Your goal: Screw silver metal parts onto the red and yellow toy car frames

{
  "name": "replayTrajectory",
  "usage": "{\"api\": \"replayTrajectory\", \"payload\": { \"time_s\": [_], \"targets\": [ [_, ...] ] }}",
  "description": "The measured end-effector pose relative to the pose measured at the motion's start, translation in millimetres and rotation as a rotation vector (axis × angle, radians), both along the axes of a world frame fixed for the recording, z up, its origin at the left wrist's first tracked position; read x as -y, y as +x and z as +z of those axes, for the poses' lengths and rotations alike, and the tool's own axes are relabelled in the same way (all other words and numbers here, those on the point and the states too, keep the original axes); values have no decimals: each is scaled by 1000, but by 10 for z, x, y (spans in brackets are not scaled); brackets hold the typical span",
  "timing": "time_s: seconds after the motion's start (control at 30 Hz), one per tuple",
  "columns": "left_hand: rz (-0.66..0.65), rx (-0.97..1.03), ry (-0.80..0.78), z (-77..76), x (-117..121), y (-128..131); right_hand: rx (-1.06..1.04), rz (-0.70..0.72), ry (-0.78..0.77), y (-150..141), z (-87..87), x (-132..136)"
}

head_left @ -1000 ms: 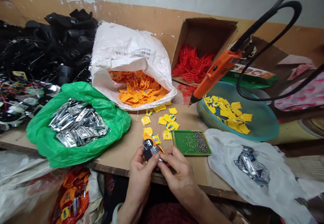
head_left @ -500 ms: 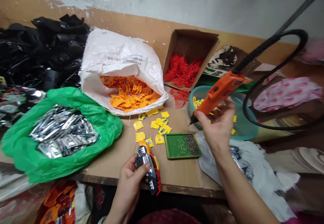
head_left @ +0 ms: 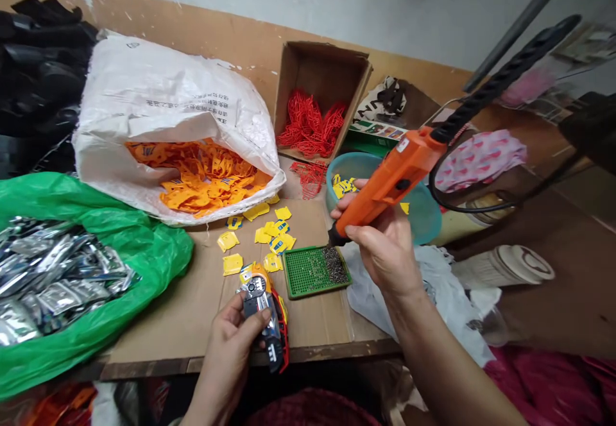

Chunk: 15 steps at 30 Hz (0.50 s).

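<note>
My left hand (head_left: 231,336) grips a partly built plastic toy (head_left: 264,314), silver, black, orange and red, just above the table's front edge. In my right hand (head_left: 389,246) is an orange electric screwdriver (head_left: 385,185), its cable running up to the right and its black nose pointing down and left. That nose is over the right part of a green perforated tray (head_left: 308,275), where many small dark screws (head_left: 335,264) are heaped. Whether the bit touches a screw I cannot tell. Yellow plastic pieces (head_left: 233,264) lie on the cardboard behind the toy.
Behind stand a white sack (head_left: 168,86) of orange parts and a cardboard box (head_left: 322,67) of red parts. A green bag (head_left: 163,253) of silver packets is at left. A teal basin (head_left: 426,217) and a white plastic bag (head_left: 445,291) sit at right.
My right hand has brought the screwdriver down and left, so its nose is now over the screw tray. The toy stays in my left hand. The view has turned to the right.
</note>
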State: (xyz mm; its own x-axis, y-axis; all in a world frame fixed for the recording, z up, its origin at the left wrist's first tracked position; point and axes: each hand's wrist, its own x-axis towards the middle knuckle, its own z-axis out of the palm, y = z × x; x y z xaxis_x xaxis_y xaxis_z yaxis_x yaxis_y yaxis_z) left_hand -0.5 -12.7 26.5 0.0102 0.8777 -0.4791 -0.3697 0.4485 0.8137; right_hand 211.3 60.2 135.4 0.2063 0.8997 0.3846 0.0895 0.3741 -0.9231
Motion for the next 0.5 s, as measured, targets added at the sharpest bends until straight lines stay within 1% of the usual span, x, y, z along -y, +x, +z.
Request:
{"api": "replayTrajectory", "payload": {
  "time_s": [0.1,0.23,0.37,0.5],
  "targets": [
    [18,-7,-2,1,-6,57,-43,-5,-31,-25,-84,38],
    [28,9,-19,-2,-30,98,-76,-67,-74,-78,-353,83],
    [13,5,-54,-4,-62,111,-94,-48,-99,-91,-600,103],
    [10,0,-35,-8,-76,128,-145,-6,-103,-84,-703,81]
  ]
}}
